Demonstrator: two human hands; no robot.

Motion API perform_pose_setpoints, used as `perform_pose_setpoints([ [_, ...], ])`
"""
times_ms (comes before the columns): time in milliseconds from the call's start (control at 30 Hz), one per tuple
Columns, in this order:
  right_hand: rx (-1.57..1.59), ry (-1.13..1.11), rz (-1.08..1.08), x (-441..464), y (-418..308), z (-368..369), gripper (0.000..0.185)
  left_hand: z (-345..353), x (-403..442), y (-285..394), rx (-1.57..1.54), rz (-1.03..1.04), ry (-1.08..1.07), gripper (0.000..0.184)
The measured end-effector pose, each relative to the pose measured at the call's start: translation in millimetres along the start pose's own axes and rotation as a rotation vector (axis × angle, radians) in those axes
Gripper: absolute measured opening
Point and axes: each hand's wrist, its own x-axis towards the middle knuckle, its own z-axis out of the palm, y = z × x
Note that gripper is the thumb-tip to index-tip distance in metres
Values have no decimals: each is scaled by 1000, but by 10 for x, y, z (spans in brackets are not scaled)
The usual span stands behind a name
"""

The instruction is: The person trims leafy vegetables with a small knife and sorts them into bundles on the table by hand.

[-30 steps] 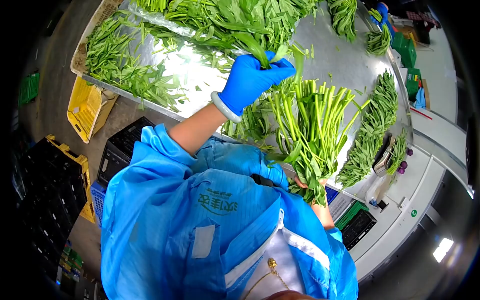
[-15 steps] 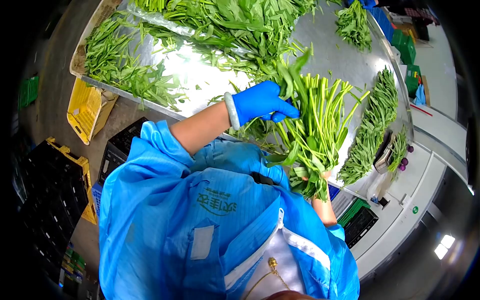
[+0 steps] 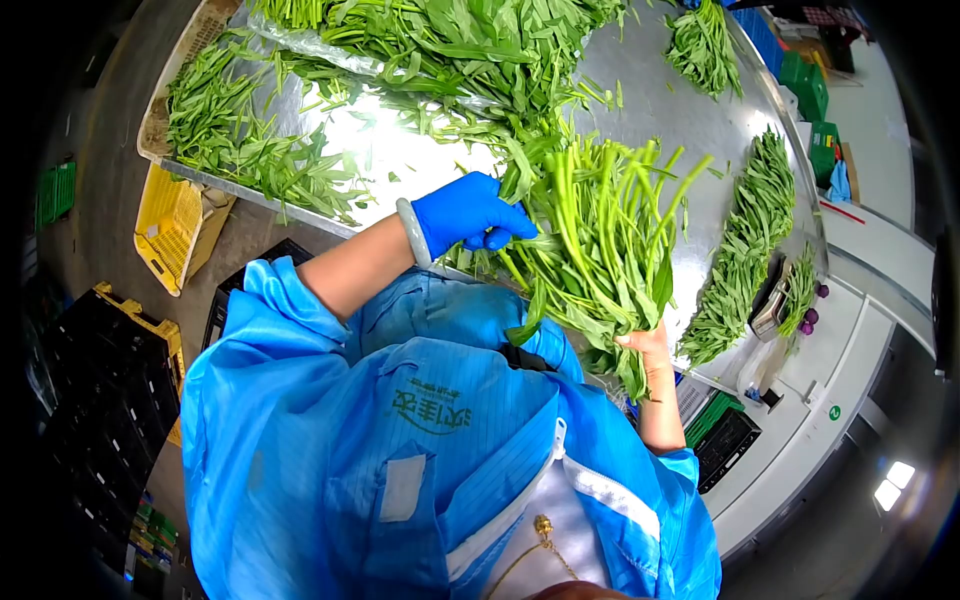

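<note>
My right hand (image 3: pixel 649 345), bare, is closed round the leafy part of a bunch of water spinach (image 3: pixel 600 250). The cut stem ends point up and away from me. At the left side of the bunch is my left hand (image 3: pixel 478 215), in a blue glove with a pale bangle at the wrist. Its fingers are pinched together against the outer stems and leaves; what they hold between them is hidden. Both hands are over the near edge of a metal table (image 3: pixel 625 105).
A large heap of greens (image 3: pixel 450 45) covers the table's far left, with loose leaves (image 3: pixel 240 130) beside it. A row of bunches (image 3: pixel 745 245) lies on the right, and another bunch (image 3: pixel 703 50) is at the back. A yellow crate (image 3: pixel 175 230) stands on the floor at left.
My left hand has drawn back to the left and slightly down, away from the stems' middle. The bunch has tilted and shifted left, and more of my right hand shows.
</note>
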Motion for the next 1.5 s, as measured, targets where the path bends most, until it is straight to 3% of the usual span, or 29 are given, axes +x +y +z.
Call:
perform_pose_setpoints([
  [167, -172, -108, 27, -2, -214, -68, 91, 14, -31, -71, 27, 13, -102, 17],
  [233, -63, -111, 85, -25, -281, 37, 95, -7, 323, -577, 78, 277, -300, 18],
  [333, -43, -163, 87, -15, -291, 49, 96, 271, 190, -374, -266, 50, -190, 20],
  [400, -61, -172, 71, 13, -289, 5, 96, 189, 44, -120, -44, -24, -274, 23],
  [500, -57, -170, 90, 29, -267, 16, 94, 155, -46, 10, 145, -20, -151, 18],
  [633, -33, -169, 144, 47, -212, -36, 95, -213, 163, -221, 302, 179, 79, 19],
  [667, -3, -161, 152, 38, -174, -108, 96, -308, 119, -173, 102, 202, 189, 22],
  [767, 136, -38, 176, -91, -195, -74, 103, -782, 245, -284, 71, 415, 351, 20],
  [867, 145, -43, 186, -93, -131, -186, 103, -599, 181, -123, -130, 399, 335, 24],
  [900, 133, -57, 188, -85, -152, -152, 103, -566, 261, -216, -175, 424, 191, 30],
  [967, 107, -83, 191, -48, -200, -104, 102, -295, 441, -412, -62, 540, 15, 35],
  [1033, -45, -165, 150, 9, -251, -62, 94, -47, 218, -181, 247, 470, -96, 39],
  [1100, -43, -160, 123, 16, -316, 7, 89, -5, 287, -147, 716, 509, 14, 34],
  [1167, -72, -170, 119, 11, -325, -39, 85, -98, 264, -231, 711, 570, 270, 27],
  [1233, -96, -172, 123, -4, -343, -77, 82, -520, 501, -431, -6, 722, 358, 17],
  [1267, -105, -171, 130, -20, -360, -79, 80, -615, 209, -92, 60, 866, 313, 21],
  [1300, -114, -170, 136, -29, -367, -90, 79, -592, 109, 53, -37, 649, 576, 24],
  [1367, -104, -176, 128, -20, -312, -120, 77, -580, 11, 135, 8, 650, 470, 23],
  [1433, -90, -184, 132, -7, -319, -70, 77, -519, 184, 96, 33, 988, 38, 24],
  [1467, -97, -200, 127, 14, -326, -50, 78, -351, 161, 83, 127, 716, 104, 35],
  [1500, -103, -215, 122, 35, -335, -31, 78, -139, 3, 223, 310, 657, 149, 50],
])
